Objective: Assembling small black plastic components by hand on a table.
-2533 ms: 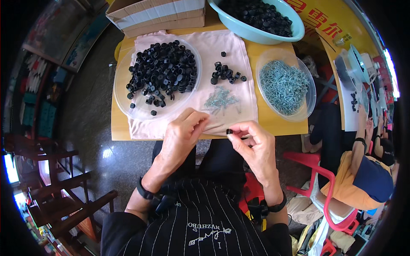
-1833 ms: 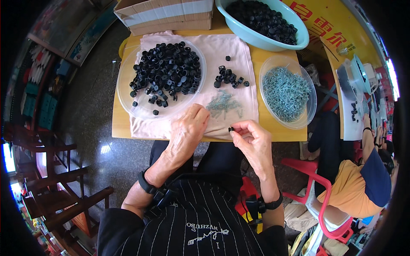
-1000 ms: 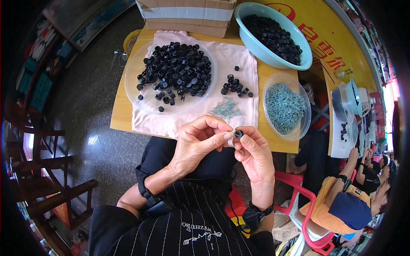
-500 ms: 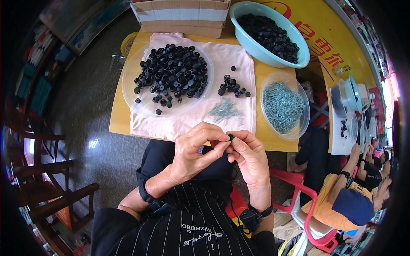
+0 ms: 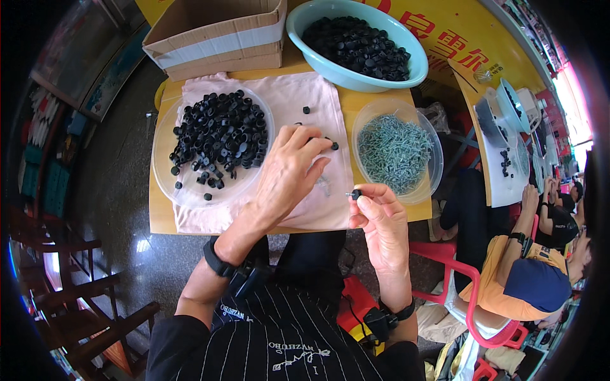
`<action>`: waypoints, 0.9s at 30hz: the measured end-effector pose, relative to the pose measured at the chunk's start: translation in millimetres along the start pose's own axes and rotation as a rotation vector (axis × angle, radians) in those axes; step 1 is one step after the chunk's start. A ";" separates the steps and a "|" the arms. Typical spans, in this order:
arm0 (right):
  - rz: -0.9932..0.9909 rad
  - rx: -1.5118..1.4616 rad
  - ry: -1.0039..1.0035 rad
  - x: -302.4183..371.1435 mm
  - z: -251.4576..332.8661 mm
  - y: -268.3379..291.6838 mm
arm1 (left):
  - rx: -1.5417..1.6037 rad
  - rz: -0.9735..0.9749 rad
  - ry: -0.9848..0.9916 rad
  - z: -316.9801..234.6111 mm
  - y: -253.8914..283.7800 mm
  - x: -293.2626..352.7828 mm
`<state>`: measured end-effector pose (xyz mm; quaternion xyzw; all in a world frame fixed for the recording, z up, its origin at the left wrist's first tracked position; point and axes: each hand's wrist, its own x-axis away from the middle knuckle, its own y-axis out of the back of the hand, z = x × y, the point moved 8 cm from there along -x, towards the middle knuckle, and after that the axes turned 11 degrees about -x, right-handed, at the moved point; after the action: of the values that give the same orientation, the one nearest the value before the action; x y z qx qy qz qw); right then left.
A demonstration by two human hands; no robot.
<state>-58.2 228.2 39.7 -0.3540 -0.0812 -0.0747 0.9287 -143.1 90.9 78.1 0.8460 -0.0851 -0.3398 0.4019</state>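
Above the near edge of the counter (image 5: 420, 211), pinches a black cap (image 5: 356, 194), screw (image 5: 349, 194) poking leftward, with the right hand (image 5: 383, 222); with the left hand (image 5: 287, 168), reaches over loose caps (image 5: 335, 146) on pink cloth (image 5: 321, 213) (cannot tell whether gripping any).

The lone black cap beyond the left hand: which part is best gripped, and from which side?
Probably its outer side wall, pinched from above by the left hand, the nearer one: the cap is small and squat, and sits with bare cloth around it. Which end faces up is too small to tell.
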 end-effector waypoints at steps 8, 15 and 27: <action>-0.003 0.026 -0.006 -4.7 4.4 5.8 | -0.274 0.064 0.017 9.9 -33.7 -19.7; 0.018 0.075 0.015 -6.9 9.5 3.3 | -0.134 0.007 -0.004 -0.7 -13.8 -16.9; 0.326 0.582 0.400 23.4 25.3 -71.9 | 0.907 0.147 0.351 -7.4 24.9 58.0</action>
<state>-52.0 190.2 109.5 -0.0625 0.1411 0.0325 0.9875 -91.4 54.8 70.4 0.9720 -0.2150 -0.0913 0.0241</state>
